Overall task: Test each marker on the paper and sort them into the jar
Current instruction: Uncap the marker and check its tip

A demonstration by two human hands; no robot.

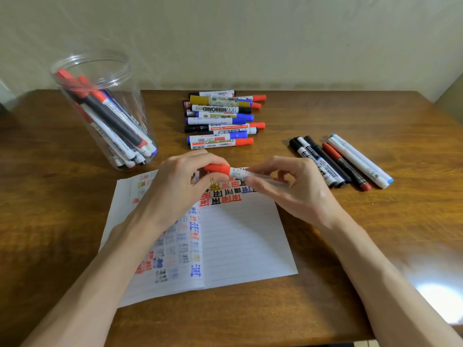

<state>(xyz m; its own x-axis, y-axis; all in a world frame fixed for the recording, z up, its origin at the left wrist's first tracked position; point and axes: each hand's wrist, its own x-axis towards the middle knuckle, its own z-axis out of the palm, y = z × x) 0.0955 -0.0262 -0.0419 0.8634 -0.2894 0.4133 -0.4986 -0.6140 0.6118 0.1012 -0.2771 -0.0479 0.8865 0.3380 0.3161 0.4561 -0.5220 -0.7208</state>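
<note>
We are holding a red-capped white marker (pixel 233 171) over the far edge of the lined white paper (pixel 240 241), left hand (pixel 180 181) gripping its cap, right hand (pixel 283 189) pinching its barrel. The clear plastic jar (pixel 100 108) by the far-left corner of the table (pixel 350 234) is holding many; a stacked pile of markers (pixel 220 118) is probably awaiting testing.

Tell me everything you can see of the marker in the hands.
The marker has a red cap and a white barrel with small dark print, plastic by its look. It is held level, cap to the left, above the top of the lined paper. The left hand grips the cap; the right hand pinches the barrel. Whether the cap is fully seated cannot be told.
</note>
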